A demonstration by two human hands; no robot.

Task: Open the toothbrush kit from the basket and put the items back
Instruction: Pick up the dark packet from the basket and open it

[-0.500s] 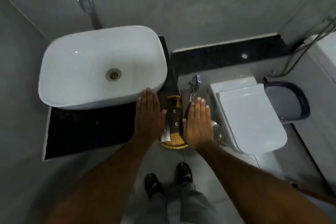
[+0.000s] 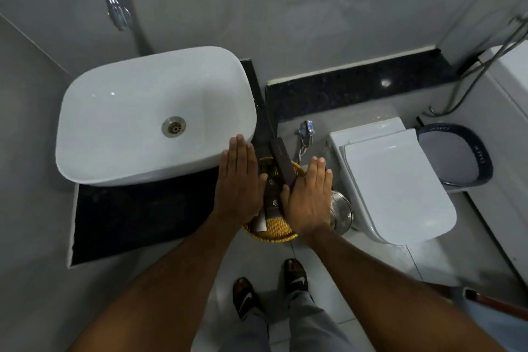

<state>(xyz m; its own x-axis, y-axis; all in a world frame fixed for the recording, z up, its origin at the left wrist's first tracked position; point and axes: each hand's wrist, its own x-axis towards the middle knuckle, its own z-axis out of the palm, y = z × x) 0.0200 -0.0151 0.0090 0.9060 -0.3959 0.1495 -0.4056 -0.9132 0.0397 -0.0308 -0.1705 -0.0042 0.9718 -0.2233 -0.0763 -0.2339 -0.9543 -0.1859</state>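
Observation:
A round golden woven basket (image 2: 275, 233) sits at the right end of the black counter (image 2: 137, 214). Dark brown kit boxes lie in it: a long narrow one (image 2: 281, 160) leaning up and left, and a shorter one (image 2: 273, 203) with a small logo. A white item (image 2: 260, 224) pokes out at the basket's near left. My left hand (image 2: 238, 183) lies flat, palm down, over the basket's left side. On the right side my right hand (image 2: 310, 197) is flat too. Both hands hold nothing, fingers straight and close together.
A white basin (image 2: 128, 111) fills the counter's left, with a chrome tap (image 2: 115, 6) on the wall above. Right of the basket stand a steel lidded bin (image 2: 341, 213), a toilet (image 2: 394, 180) with shut lid, and a dark waste bin (image 2: 468, 151). My sandalled feet (image 2: 268, 286) stand on the tiled floor.
Both hands stay flat over the basket. The long brown box now shows leaning out between them, above the basket's far rim.

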